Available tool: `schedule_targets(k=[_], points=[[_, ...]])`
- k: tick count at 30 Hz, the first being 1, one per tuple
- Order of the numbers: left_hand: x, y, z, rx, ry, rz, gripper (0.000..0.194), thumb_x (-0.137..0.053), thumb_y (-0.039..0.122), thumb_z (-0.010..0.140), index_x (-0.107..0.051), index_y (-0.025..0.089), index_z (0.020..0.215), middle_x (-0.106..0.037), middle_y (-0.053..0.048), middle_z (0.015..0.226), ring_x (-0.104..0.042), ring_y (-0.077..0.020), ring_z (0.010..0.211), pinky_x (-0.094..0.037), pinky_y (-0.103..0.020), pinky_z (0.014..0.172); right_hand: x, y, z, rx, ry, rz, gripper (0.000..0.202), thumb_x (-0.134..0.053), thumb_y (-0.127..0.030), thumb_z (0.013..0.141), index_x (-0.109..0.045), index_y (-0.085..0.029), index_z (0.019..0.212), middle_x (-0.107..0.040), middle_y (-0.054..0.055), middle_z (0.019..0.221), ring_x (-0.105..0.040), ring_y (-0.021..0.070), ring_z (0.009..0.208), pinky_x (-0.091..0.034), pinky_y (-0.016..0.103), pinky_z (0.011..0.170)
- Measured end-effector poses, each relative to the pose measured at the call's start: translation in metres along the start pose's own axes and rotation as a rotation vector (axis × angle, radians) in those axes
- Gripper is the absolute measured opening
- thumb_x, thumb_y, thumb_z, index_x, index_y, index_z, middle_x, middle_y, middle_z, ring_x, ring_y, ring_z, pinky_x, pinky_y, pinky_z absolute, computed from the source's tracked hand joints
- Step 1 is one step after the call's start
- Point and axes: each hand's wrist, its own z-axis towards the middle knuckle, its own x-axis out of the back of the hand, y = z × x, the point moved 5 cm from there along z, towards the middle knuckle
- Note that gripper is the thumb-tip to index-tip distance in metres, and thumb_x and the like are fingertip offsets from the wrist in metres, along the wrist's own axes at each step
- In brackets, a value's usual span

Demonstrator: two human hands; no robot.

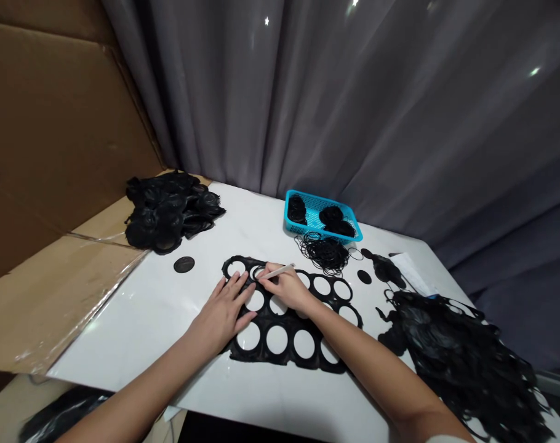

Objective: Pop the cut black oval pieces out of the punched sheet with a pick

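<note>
A black rubber sheet [264, 317] with rows of round holes lies flat on the white table. My left hand [224, 311] rests on the sheet's left part, its fingers spread. My right hand [284, 288] grips a thin white pen-like tool [282, 271], its kind unclear. The tool slants down to a hole in the far row, where a thin black ring [256, 272] shows at the rim. My right fingers hide part of that hole and the tool's tip.
A blue basket [324, 200] holds black ring bundles, with loose black rings [325, 252] before it. Black sheets [169, 212] are heaped at back left, black scraps [464, 357] at right. A black disc [184, 264] lies left; cardboard [68, 123] stands beside the table [136, 332].
</note>
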Motion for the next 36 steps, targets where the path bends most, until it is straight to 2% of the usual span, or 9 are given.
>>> schedule_targets(k=[4, 9, 11, 15, 18, 20, 24, 28, 36], points=[[-0.002, -0.001, -0.001, 0.01, 0.007, -0.023, 0.056, -0.052, 0.047, 0.099, -0.047, 0.019, 0.148, -0.037, -0.015, 0.159, -0.035, -0.033, 0.147, -0.031, -0.052, 0.117, -0.008, -0.005, -0.008, 0.1, -0.012, -0.173, 0.009, -0.056, -0.021, 0.094, -0.059, -0.023, 0.086, -0.071, 0.004, 0.094, -0.064, 0.0199, 0.09, -0.044, 0.032, 0.084], [-0.001, -0.001, -0.001, 0.011, 0.003, -0.04, 0.055, -0.054, 0.045, 0.098, -0.048, 0.019, 0.147, -0.037, -0.014, 0.159, -0.035, -0.0341, 0.146, -0.033, -0.052, 0.116, -0.019, -0.009, -0.009, 0.303, -0.107, -0.613, 0.012, -0.054, -0.014, 0.092, -0.061, -0.019, 0.101, -0.07, 0.012, 0.102, -0.058, 0.0268, 0.098, -0.037, 0.039, 0.089], [0.0, 0.0, -0.001, 0.018, 0.015, -0.043, 0.053, -0.054, 0.045, 0.098, -0.051, 0.019, 0.145, -0.038, -0.014, 0.159, -0.035, -0.0346, 0.146, -0.033, -0.052, 0.116, -0.001, 0.0, 0.006, 0.235, -0.031, -0.726, 0.013, -0.051, -0.012, 0.092, -0.06, -0.018, 0.098, -0.069, 0.013, 0.098, -0.056, 0.027, 0.094, -0.036, 0.038, 0.086], [0.001, 0.001, 0.0, 0.02, 0.015, -0.016, 0.053, -0.055, 0.046, 0.098, -0.051, 0.02, 0.144, -0.04, -0.015, 0.158, -0.036, -0.0351, 0.146, -0.035, -0.052, 0.115, 0.06, 0.022, 0.04, -0.05, 0.319, -0.827, 0.017, -0.043, -0.011, 0.093, -0.059, -0.017, 0.091, -0.067, 0.011, 0.086, -0.056, 0.0261, 0.084, -0.034, 0.035, 0.078], [0.002, 0.002, -0.001, 0.004, 0.02, 0.005, 0.054, -0.054, 0.047, 0.098, -0.05, 0.02, 0.145, -0.041, -0.014, 0.157, -0.037, -0.0347, 0.145, -0.036, -0.052, 0.114, 0.075, 0.024, 0.049, -0.086, 0.438, -0.692, 0.015, -0.045, -0.014, 0.093, -0.059, -0.018, 0.09, -0.067, 0.008, 0.082, -0.057, 0.024, 0.079, -0.034, 0.032, 0.073], [0.004, 0.001, -0.005, -0.003, 0.056, -0.003, 0.055, -0.052, 0.048, 0.099, -0.049, 0.019, 0.145, -0.041, -0.015, 0.157, -0.038, -0.0339, 0.145, -0.036, -0.053, 0.114, 0.063, 0.02, 0.048, -0.077, 0.399, -0.51, 0.013, -0.048, -0.019, 0.093, -0.058, -0.02, 0.084, -0.066, 0.004, 0.077, -0.057, 0.0211, 0.074, -0.035, 0.029, 0.069], [0.011, -0.008, -0.015, 0.06, 0.139, -0.004, 0.054, -0.045, 0.049, 0.101, -0.051, 0.012, 0.141, -0.048, -0.021, 0.15, -0.048, -0.0335, 0.138, -0.039, -0.052, 0.113, 0.013, 0.007, 0.044, -0.041, 0.178, -0.142, 0.017, -0.055, -0.029, 0.092, -0.056, -0.022, 0.076, -0.068, 0.0, 0.076, -0.06, 0.0168, 0.072, -0.04, 0.025, 0.068], [0.012, -0.012, -0.023, 0.075, 0.155, 0.021, 0.051, -0.042, 0.046, 0.102, -0.055, 0.009, 0.135, -0.056, -0.021, 0.143, -0.053, -0.0329, 0.133, -0.041, -0.051, 0.113, -0.023, -0.005, 0.04, -0.01, 0.002, 0.007, 0.014, -0.059, -0.028, 0.09, -0.058, -0.022, 0.077, -0.073, -0.001, 0.086, -0.064, 0.0158, 0.078, -0.044, 0.025, 0.072], [0.005, -0.012, -0.026, 0.06, 0.175, 0.034, 0.048, -0.044, 0.042, 0.102, -0.055, 0.011, 0.138, -0.059, -0.017, 0.141, -0.051, -0.0331, 0.136, -0.04, -0.052, 0.112, -0.037, -0.01, 0.038, 0.024, -0.091, 0.089, 0.011, -0.062, -0.024, 0.088, -0.058, -0.022, 0.078, -0.075, 0.001, 0.093, -0.069, 0.0179, 0.089, -0.048, 0.028, 0.081]])
